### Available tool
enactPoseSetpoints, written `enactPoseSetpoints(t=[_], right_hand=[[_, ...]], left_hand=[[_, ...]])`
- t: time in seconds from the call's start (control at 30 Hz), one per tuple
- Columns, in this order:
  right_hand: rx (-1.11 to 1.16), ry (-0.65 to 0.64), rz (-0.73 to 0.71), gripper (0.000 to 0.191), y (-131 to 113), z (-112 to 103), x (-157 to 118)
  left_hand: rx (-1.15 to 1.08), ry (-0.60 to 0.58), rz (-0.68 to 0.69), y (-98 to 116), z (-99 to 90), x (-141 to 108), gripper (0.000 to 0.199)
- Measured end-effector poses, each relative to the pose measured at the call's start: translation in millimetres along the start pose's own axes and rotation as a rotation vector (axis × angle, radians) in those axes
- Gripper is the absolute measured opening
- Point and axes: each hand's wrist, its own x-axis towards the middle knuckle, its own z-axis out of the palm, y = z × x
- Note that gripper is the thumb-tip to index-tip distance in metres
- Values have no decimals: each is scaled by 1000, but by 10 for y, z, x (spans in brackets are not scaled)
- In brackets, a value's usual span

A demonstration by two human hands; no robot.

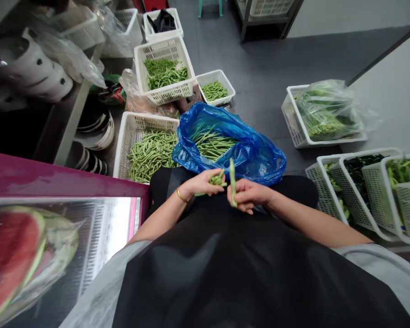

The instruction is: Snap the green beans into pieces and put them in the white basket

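Observation:
My left hand (205, 183) is closed around a small bunch of short green bean pieces (217, 179), their cut ends showing. Between the thumb and fingers of my right hand (250, 195) is one longer green bean piece (232, 180), held nearly upright. The two hands are close together above my lap. Just beyond them lies an opened blue plastic bag (259, 152) with long whole green beans (213, 145) inside. To its left, a white basket (123, 136) holds many shorter bean pieces (153, 152).
Farther off stand a raised white basket (166, 95) of green vegetables and a small white basket (218, 102) of beans. On the right are a basket with bagged greens (328, 109) and several tilted white baskets (358, 191). A lit case with cut watermelon (10, 255) is at left.

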Motion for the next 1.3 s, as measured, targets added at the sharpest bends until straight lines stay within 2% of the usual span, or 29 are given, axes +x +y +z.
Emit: enactPoseSetpoints(t=[0.07, 0.17, 0.23, 0.33, 0.4, 0.47, 0.5, 0.53, 0.6, 0.63, 0.67, 0.8, 0.83, 0.87, 0.97, 1.0, 1.03, 1.07, 1.17, 1.2, 1.3], right_hand=[[163, -7, -34, 39, 75, 98, 61], [216, 250, -84, 39, 215, 148, 237], [130, 327, -33, 38, 264, 125, 335], [-214, 312, 133, 36, 194, 56, 327], [-584, 439, 177, 33, 72, -4, 213], [-939, 625, 113, 27, -54, -68, 70], [-1073, 662, 65, 25, -100, -97, 11], [-1170, 636, 31, 24, -129, -120, -29], [-1277, 456, 27, 25, -133, -142, -37], [-1309, 399, 54, 28, -114, -139, -6], [-1334, 403, 96, 30, -86, -128, 39], [-1364, 738, 295, 34, 5, -70, 199], [-1339, 727, 337, 34, 4, -78, 196], [-1290, 625, 370, 33, -10, -105, 172], [-1092, 139, 439, 24, -122, -318, 82], [-1071, 78, 443, 21, -173, -428, 92], [-1094, 111, 437, 24, -224, -548, 143], [-1158, 231, 425, 30, -269, -675, 242], [-1364, 686, 383, 45, -327, -1036, 791], [-1397, 730, 380, 48, -316, -1135, 1018], [-1405, 664, 409, 44, -246, -1357, 1600]], left_hand=[[-95, 189, 99, 41, -59, 12, 36], [-297, 409, 204, 55, -60, 82, 38], [-343, 413, 200, 47, 1, 128, 38], [-295, 353, 172, 42, 106, 149, 37], [-217, 339, 164, 61, 134, 120, 35], [-85, 285, 140, 99, 125, 69, 31], [0, 241, 128, 120, 116, 44, 29], [88, 200, 121, 139, 111, 24, 26], [231, 171, 125, 151, 125, 19, 21], [258, 195, 132, 138, 147, 37, 19], [236, 245, 137, 112, 176, 66, 19], [-185, 495, 76, -61, 233, 207, 16], [-301, 534, 46, -97, 202, 220, 15], [-400, 557, 19, -123, 149, 217, 16], [-628, 601, 10, -133, -86, 146, 28], [-683, 605, 23, -122, -164, 119, 30], [-724, 594, 35, -109, -229, 100, 30], [-753, 573, 45, -98, -277, 90, 30], [-783, 477, 51, -92, -336, 105, 32], [-782, 456, 53, -99, -341, 115, 32], [-777, 454, 56, -127, -374, 123, 34]])
